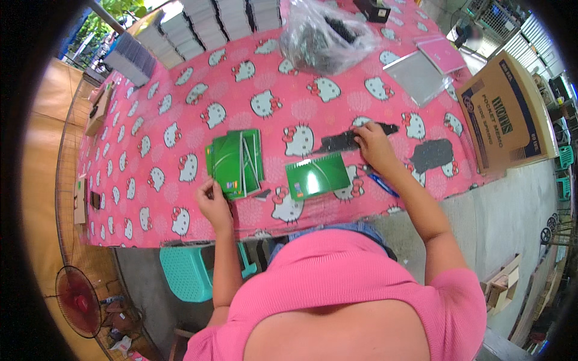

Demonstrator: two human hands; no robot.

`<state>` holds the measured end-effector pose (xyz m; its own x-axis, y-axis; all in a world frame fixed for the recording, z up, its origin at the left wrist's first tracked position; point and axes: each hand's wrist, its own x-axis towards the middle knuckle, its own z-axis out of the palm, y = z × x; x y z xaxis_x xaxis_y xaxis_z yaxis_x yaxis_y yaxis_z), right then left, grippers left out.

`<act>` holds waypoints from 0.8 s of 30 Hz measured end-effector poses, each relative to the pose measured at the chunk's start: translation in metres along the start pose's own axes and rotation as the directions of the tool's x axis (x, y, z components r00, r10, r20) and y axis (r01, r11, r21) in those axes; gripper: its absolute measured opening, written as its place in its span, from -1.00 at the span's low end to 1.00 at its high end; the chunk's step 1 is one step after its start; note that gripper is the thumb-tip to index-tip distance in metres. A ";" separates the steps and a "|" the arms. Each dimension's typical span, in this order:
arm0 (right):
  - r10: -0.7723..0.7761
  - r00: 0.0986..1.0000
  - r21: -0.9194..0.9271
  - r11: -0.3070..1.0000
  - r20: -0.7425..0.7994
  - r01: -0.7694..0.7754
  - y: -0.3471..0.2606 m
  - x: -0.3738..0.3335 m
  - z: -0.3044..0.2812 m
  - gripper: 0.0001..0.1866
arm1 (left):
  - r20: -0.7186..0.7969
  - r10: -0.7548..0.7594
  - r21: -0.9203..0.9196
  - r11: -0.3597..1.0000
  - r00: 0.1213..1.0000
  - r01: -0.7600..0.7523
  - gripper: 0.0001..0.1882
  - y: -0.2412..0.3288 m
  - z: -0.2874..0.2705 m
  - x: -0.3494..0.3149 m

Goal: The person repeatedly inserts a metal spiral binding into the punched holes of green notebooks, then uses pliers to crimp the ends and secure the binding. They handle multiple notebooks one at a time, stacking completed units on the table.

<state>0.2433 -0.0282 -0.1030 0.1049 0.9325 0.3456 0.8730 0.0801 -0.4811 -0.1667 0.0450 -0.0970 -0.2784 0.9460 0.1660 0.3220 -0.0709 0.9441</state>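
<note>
A loose stack of green-covered notebooks [229,165] lies fanned on the table, left of centre. My left hand [214,206] is at its lower left corner with the fingers curled in; whether they pinch a cover is hidden. Right of the stack, a single green spiral notebook [318,176] lies flat, its wire binding along the far edge. Beyond it to the right, my right hand [374,146] rests over a long dark patch [340,142] on the tablecloth. Its fingers are bent together, and what they hold, if anything, cannot be made out.
Near my right forearm lies a blue pen [383,184]. A brown cardboard box [509,114] stands at the right edge. Clear plastic packaging [416,77] and a pink notebook [442,54] lie behind it. A plastic bag [325,39] and stacked notebooks [208,24] occupy the far side.
</note>
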 end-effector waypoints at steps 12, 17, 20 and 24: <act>-0.253 0.890 0.060 0.967 0.379 0.249 -0.017 0.039 -0.019 -0.65 | 0.200 -0.125 -0.248 0.953 0.972 0.174 -0.48 0.021 0.022 0.021; -0.197 0.893 0.171 0.976 0.405 0.138 -0.008 0.038 -0.020 -0.72 | 0.264 -0.058 -0.294 0.946 0.963 0.137 -0.52 0.015 0.035 0.018; -0.241 0.908 0.280 0.949 0.344 0.146 -0.014 0.038 -0.022 -0.72 | 0.375 0.059 -0.342 0.936 0.925 0.079 -0.47 0.006 0.033 0.031; -0.327 0.883 0.257 0.934 0.336 0.248 -0.026 0.036 -0.016 -0.75 | 0.451 -0.011 -0.326 0.929 0.892 0.176 -0.46 0.029 0.027 0.032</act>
<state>0.2323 -0.0024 -0.0654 -0.3526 0.9159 0.1918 0.7190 0.3964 -0.5709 -0.1420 0.0818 -0.0722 0.1566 0.9876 0.0095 -0.0447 -0.0025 0.9990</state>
